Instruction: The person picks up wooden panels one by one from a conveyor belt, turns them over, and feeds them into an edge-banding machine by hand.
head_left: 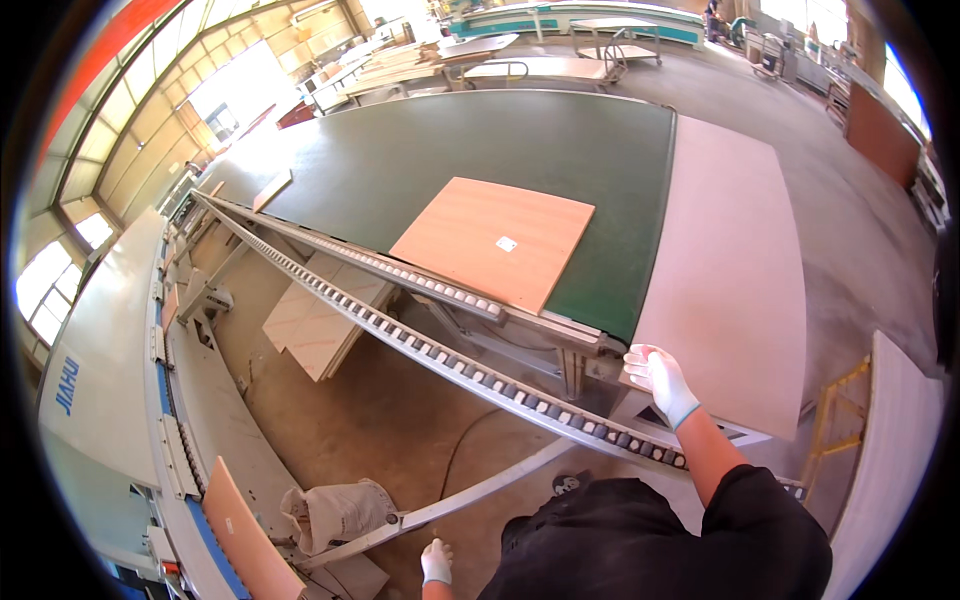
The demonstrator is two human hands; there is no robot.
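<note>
My right hand (657,378), in a white glove, is raised beside the near corner of the green belt table (500,135), with fingers extended and nothing visibly held. My left hand (437,563), also gloved, hangs low at the bottom centre, loosely open and empty. A light wood panel (470,235) with a small white label lies on the belt near its edge. A roller rail (395,335) runs diagonally below it. A pink-grey board surface (725,270) adjoins the belt's right side. A smaller wood panel (250,535) stands on the long machine (105,350) at left.
Stacked boards (310,330) and a sack (335,510) sit below the rail. A grey strut (470,495) crosses near my legs. A pale board (870,480) on a yellow frame stands at right. Carts (540,68) and a distant person (713,22) are beyond the table.
</note>
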